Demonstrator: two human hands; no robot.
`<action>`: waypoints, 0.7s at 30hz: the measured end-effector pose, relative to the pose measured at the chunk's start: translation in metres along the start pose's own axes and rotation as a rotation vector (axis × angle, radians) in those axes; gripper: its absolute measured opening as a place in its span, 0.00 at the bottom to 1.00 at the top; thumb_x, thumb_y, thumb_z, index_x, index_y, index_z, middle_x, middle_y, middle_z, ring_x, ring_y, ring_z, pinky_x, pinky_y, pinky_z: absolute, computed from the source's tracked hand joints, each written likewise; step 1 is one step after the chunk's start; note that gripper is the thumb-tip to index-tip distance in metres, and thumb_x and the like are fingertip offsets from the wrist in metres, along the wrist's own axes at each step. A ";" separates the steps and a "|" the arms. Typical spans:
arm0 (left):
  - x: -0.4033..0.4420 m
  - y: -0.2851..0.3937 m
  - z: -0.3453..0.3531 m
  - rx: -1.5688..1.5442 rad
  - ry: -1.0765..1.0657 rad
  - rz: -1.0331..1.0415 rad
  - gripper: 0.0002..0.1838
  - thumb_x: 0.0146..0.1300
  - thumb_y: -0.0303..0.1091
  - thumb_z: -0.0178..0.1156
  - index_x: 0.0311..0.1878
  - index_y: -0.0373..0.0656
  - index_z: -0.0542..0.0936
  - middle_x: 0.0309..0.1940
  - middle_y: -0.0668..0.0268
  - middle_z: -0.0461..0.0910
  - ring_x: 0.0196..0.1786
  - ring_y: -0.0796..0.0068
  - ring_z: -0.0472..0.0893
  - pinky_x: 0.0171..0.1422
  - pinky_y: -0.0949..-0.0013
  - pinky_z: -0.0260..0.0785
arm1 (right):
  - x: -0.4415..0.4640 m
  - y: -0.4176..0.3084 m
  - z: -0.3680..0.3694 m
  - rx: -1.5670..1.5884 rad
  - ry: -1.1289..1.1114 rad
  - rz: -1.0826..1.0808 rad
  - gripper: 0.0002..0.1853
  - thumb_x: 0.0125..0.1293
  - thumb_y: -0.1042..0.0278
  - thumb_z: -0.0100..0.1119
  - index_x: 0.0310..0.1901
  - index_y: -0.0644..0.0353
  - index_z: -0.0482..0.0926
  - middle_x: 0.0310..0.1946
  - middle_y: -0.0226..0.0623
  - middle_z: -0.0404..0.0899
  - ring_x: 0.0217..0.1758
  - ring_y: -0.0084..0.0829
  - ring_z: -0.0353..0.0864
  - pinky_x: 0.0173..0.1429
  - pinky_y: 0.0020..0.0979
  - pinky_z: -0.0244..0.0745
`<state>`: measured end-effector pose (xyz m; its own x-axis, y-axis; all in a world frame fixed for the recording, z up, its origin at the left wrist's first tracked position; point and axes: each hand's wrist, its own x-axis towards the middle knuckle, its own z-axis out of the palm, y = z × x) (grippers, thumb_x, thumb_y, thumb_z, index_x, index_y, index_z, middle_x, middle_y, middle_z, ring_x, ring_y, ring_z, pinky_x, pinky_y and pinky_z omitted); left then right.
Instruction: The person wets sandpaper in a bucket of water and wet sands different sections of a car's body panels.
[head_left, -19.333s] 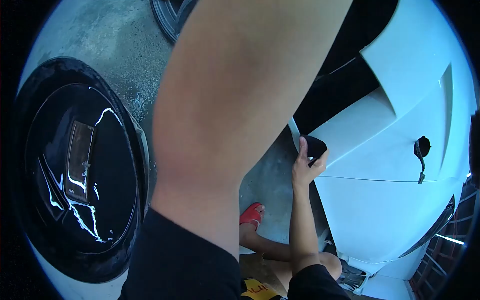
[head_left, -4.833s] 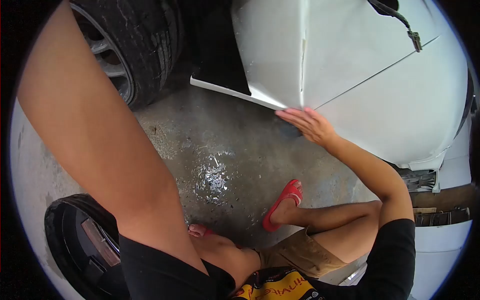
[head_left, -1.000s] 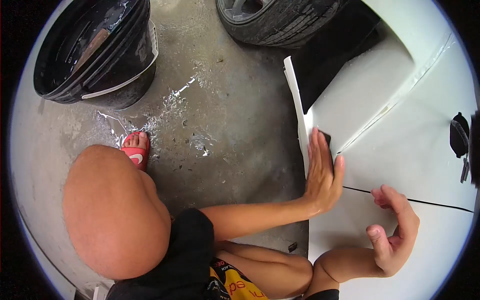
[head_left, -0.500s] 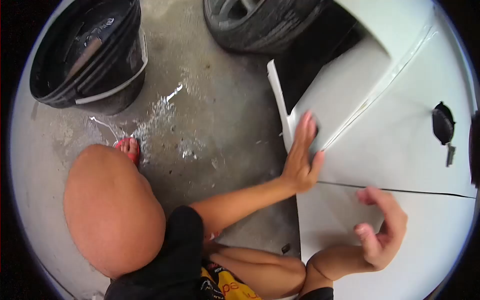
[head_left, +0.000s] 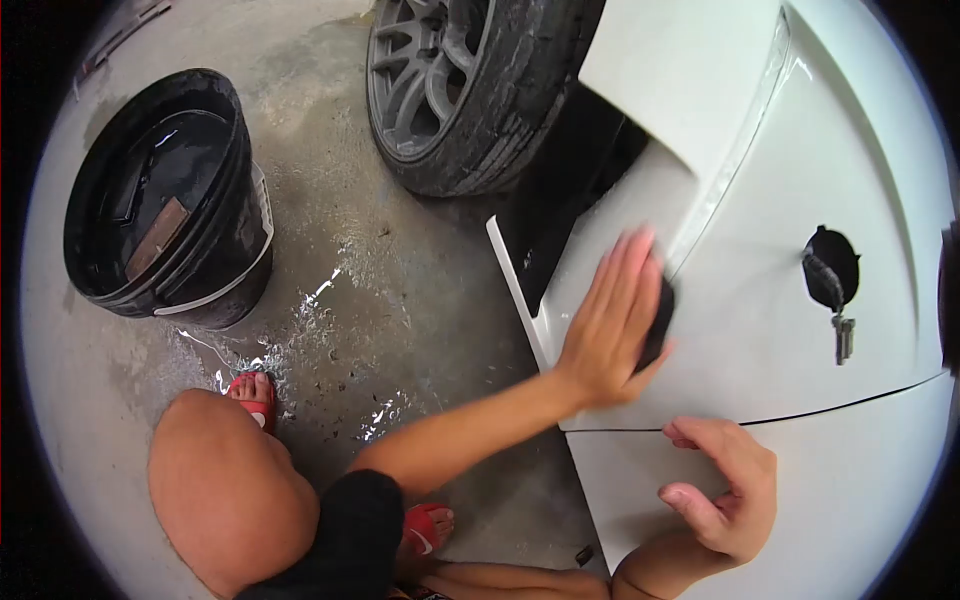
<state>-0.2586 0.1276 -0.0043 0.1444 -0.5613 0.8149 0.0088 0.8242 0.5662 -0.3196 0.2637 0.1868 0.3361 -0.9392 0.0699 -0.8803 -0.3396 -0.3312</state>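
My left hand [head_left: 612, 325] lies over a black rounded block [head_left: 655, 325], pressing it against the white car body panel [head_left: 745, 330]. The block shows along the thumb side, and the rest is hidden beneath my palm. My right hand [head_left: 735, 485] is just below the panel's seam, with fingers bent and thumb apart; it holds nothing. Whether it touches the panel I cannot tell. To the right of my left hand is a dark round opening [head_left: 830, 265] with a small fitting hanging from it. A raised line runs up the panel beyond my fingertips.
A black bucket [head_left: 225, 285] with dark water and a brownish flat piece [head_left: 158, 238] in it stands at left. The car wheel [head_left: 450, 95] is at the top. A white strip [head_left: 512, 275] juts out beside the wheel arch. Wet patches mark the concrete floor [head_left: 400, 300].
My left hand has slid up and rightward across the panel with the block. My right hand keeps its curled pose. The whole view has shifted, bringing more of the wheel into sight.
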 end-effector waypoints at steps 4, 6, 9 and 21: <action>0.032 -0.003 -0.010 0.006 -0.041 0.010 0.46 0.62 0.36 0.62 0.77 0.25 0.52 0.78 0.33 0.49 0.79 0.30 0.53 0.81 0.42 0.48 | -0.004 0.003 -0.002 0.066 -0.070 -0.022 0.30 0.50 0.59 0.78 0.52 0.70 0.82 0.40 0.50 0.85 0.40 0.47 0.84 0.45 0.37 0.79; -0.014 -0.001 -0.005 0.037 -0.094 0.005 0.44 0.67 0.37 0.57 0.78 0.26 0.49 0.78 0.31 0.46 0.79 0.29 0.51 0.82 0.41 0.42 | -0.002 0.002 -0.002 0.032 -0.078 0.000 0.30 0.51 0.59 0.78 0.52 0.70 0.82 0.41 0.50 0.85 0.40 0.48 0.84 0.45 0.37 0.79; 0.016 0.003 -0.003 0.063 -0.037 0.011 0.45 0.66 0.38 0.59 0.78 0.26 0.50 0.77 0.31 0.49 0.78 0.29 0.53 0.81 0.40 0.46 | 0.006 0.000 -0.003 0.002 -0.080 -0.005 0.30 0.52 0.59 0.78 0.52 0.70 0.82 0.42 0.50 0.85 0.40 0.48 0.84 0.46 0.37 0.79; 0.051 0.012 -0.008 0.069 -0.051 0.020 0.45 0.63 0.38 0.62 0.77 0.26 0.53 0.77 0.30 0.49 0.77 0.26 0.56 0.79 0.37 0.50 | 0.007 -0.013 -0.001 -0.018 -0.118 0.146 0.28 0.54 0.59 0.77 0.54 0.66 0.82 0.43 0.47 0.84 0.42 0.48 0.83 0.47 0.37 0.79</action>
<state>-0.2436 0.1093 0.0432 0.0936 -0.5492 0.8304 -0.0622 0.8292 0.5554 -0.3066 0.2616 0.1927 0.2403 -0.9666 -0.0892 -0.9281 -0.2018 -0.3129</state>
